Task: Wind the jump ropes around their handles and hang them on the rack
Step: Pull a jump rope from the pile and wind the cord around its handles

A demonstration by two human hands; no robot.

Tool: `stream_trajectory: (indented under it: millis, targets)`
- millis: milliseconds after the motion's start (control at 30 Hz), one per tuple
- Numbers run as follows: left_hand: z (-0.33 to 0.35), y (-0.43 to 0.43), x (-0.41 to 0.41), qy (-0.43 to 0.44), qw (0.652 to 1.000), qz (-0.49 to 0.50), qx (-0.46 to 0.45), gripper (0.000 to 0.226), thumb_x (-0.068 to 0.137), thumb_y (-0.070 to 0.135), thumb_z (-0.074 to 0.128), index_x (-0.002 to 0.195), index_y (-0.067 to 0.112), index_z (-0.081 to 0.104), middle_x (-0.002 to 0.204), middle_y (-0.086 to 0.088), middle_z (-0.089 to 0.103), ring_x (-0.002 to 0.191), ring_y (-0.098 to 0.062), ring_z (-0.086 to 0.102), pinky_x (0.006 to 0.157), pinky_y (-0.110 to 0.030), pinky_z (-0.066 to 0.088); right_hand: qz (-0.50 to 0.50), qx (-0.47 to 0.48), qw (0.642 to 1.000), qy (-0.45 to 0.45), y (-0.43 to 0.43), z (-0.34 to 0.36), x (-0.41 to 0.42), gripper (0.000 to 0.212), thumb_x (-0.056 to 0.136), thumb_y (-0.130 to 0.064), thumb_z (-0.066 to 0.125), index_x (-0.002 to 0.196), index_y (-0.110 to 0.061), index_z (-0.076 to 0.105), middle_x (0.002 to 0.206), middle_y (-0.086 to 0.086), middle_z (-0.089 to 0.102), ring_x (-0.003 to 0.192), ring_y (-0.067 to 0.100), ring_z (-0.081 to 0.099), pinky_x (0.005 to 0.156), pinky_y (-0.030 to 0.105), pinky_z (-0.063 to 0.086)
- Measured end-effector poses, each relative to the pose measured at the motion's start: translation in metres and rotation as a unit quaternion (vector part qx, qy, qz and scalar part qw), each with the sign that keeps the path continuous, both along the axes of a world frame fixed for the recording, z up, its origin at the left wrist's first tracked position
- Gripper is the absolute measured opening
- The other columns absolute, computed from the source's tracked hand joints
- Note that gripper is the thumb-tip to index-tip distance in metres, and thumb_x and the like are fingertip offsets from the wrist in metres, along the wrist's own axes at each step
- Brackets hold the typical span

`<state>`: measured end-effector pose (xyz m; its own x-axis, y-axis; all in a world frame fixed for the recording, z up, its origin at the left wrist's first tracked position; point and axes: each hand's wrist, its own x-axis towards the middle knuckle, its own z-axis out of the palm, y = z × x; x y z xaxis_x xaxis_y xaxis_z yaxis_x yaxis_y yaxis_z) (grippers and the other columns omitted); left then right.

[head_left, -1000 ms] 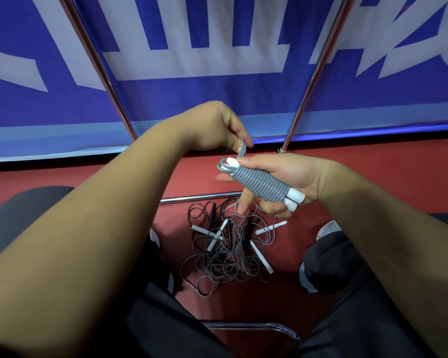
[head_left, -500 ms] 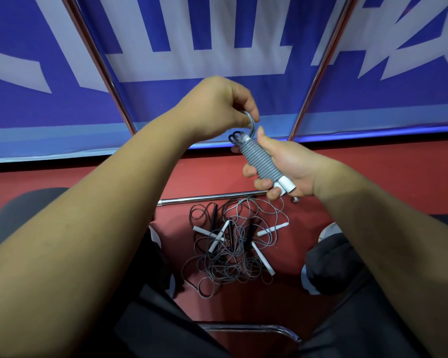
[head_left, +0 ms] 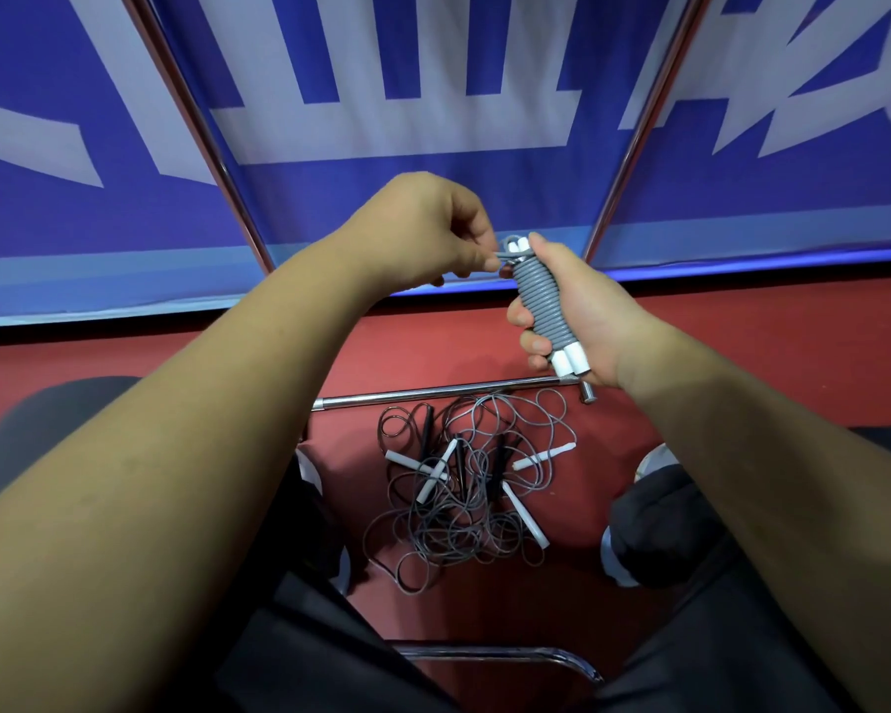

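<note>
Where the view starts, closest to the person and well below both hands, a curved chrome chair rail [head_left: 500,653] crosses between two dark trouser legs [head_left: 330,635]. A dark shoe [head_left: 654,527] with a pale sole sits on the red floor [head_left: 716,342] under the right forearm.

Further out, directly beneath the hands, a tangle of loose jump ropes [head_left: 464,501] lies on the floor, thin grey and black cords looped over each other with white and black handles mixed in. Just beyond that pile, under the right hand, a chrome floor bar [head_left: 433,393] of the rack runs sideways.

Above it, the right hand [head_left: 587,311] wraps its fingers round a wound jump rope [head_left: 543,306], grey cord coiled tight over two white handles held nearly upright and tilted; the thumb lies near the top end. The left hand [head_left: 423,229] sits just beside it, its thumb and fingers pinching the rope end [head_left: 505,255] at the bundle's top. The left forearm blocks much of the floor on that side.

Behind both hands, two slanted chrome rack poles [head_left: 201,126] rise in front of a blue and white banner [head_left: 433,198].
</note>
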<state>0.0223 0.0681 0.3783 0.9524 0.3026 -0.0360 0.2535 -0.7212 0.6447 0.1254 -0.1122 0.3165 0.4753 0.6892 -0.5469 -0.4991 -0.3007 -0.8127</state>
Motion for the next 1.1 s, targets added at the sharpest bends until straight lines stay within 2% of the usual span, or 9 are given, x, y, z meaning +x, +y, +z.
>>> stream_trajectory:
  millis: [100, 200, 333, 467, 633, 767, 867, 933, 1100]
  targets:
    - [-0.006, -0.003, -0.002, -0.002, 0.993, 0.074, -0.094, 0.026, 0.084, 0.034, 0.089, 0.093, 0.013, 0.077, 0.083, -0.004, 0.076, 0.078, -0.017, 0.076, 0.069, -0.034, 0.066, -0.036, -0.017, 0.998, -0.044, 0.002, 0.000, 0.000, 0.059, 0.097, -0.073, 0.057, 0.113, -0.019, 0.071, 0.067, 0.006, 0.050, 0.047, 0.022, 0.039, 0.054, 0.032, 0.039]
    - [-0.018, -0.001, -0.002, 0.054, 0.955, 0.166, -0.241, 0.041, 0.083, 0.040, 0.090, 0.096, 0.008, 0.069, 0.077, -0.007, 0.067, 0.062, -0.018, 0.070, 0.059, -0.029, 0.062, -0.070, -0.025, 0.995, -0.068, 0.004, -0.001, -0.001, 0.066, 0.096, -0.075, 0.056, 0.111, -0.012, 0.073, 0.065, 0.005, 0.052, 0.047, 0.021, 0.040, 0.053, 0.031, 0.039]
    - [-0.034, -0.007, 0.004, 0.066, 0.815, 0.231, -0.527, 0.016, 0.093, 0.020, 0.080, 0.091, 0.014, 0.066, 0.082, 0.000, 0.050, 0.061, -0.006, 0.051, 0.056, -0.016, 0.056, -0.075, -0.024, 0.993, -0.094, 0.006, 0.000, -0.002, 0.063, 0.095, -0.075, 0.057, 0.106, -0.014, 0.070, 0.067, 0.005, 0.054, 0.048, 0.022, 0.043, 0.052, 0.030, 0.043]
    - [-0.043, -0.010, 0.010, 0.002, 0.730, 0.302, -0.613, 0.005, 0.097, 0.004, 0.073, 0.093, 0.004, 0.070, 0.104, -0.008, 0.058, 0.079, -0.014, 0.064, 0.071, -0.025, 0.065, -0.065, -0.018, 0.989, -0.130, 0.005, 0.000, -0.004, 0.060, 0.098, -0.072, 0.058, 0.104, -0.014, 0.070, 0.069, 0.006, 0.053, 0.047, 0.022, 0.045, 0.050, 0.029, 0.045]
    - [-0.054, -0.013, 0.017, -0.008, 0.732, 0.319, -0.602, 0.033, 0.096, 0.022, 0.077, 0.122, 0.004, 0.068, 0.120, -0.012, 0.057, 0.088, -0.023, 0.063, 0.066, -0.028, 0.064, -0.032, -0.019, 0.985, -0.166, 0.003, -0.003, -0.006, 0.058, 0.098, -0.069, 0.060, 0.103, -0.013, 0.071, 0.071, 0.008, 0.054, 0.048, 0.023, 0.046, 0.049, 0.030, 0.045]
    - [-0.059, -0.012, 0.020, 0.014, 0.736, 0.289, -0.612, 0.020, 0.099, 0.029, 0.074, 0.104, 0.010, 0.070, 0.115, -0.010, 0.066, 0.092, -0.021, 0.066, 0.068, -0.026, 0.065, -0.019, -0.027, 0.984, -0.176, 0.002, -0.002, -0.006, 0.058, 0.097, -0.070, 0.062, 0.103, -0.014, 0.073, 0.072, 0.009, 0.054, 0.049, 0.023, 0.046, 0.050, 0.031, 0.045]
    - [-0.064, -0.013, 0.021, 0.011, 0.732, 0.276, -0.623, 0.018, 0.103, 0.020, 0.068, 0.117, 0.011, 0.067, 0.114, -0.016, 0.071, 0.096, -0.025, 0.072, 0.075, -0.033, 0.067, -0.013, -0.031, 0.984, -0.176, 0.002, -0.003, -0.008, 0.059, 0.098, -0.070, 0.061, 0.106, -0.012, 0.072, 0.072, 0.009, 0.054, 0.048, 0.023, 0.046, 0.051, 0.030, 0.045]
    - [-0.068, -0.013, 0.021, -0.009, 0.728, 0.272, -0.629, 0.021, 0.104, 0.012, 0.064, 0.126, 0.009, 0.063, 0.115, -0.015, 0.071, 0.091, -0.022, 0.075, 0.066, -0.030, 0.065, -0.016, -0.031, 0.985, -0.170, 0.002, -0.005, -0.008, 0.060, 0.099, -0.068, 0.059, 0.107, -0.010, 0.072, 0.071, 0.009, 0.055, 0.047, 0.023, 0.046, 0.050, 0.030, 0.045]
    - [-0.065, -0.014, 0.021, -0.005, 0.748, 0.257, -0.612, 0.016, 0.107, 0.008, 0.059, 0.114, 0.015, 0.071, 0.097, -0.004, 0.072, 0.079, -0.009, 0.066, 0.063, -0.017, 0.058, -0.043, -0.040, 0.988, -0.141, 0.001, -0.005, -0.001, 0.060, 0.100, -0.068, 0.057, 0.107, -0.011, 0.073, 0.070, 0.008, 0.057, 0.047, 0.023, 0.047, 0.050, 0.031, 0.047]
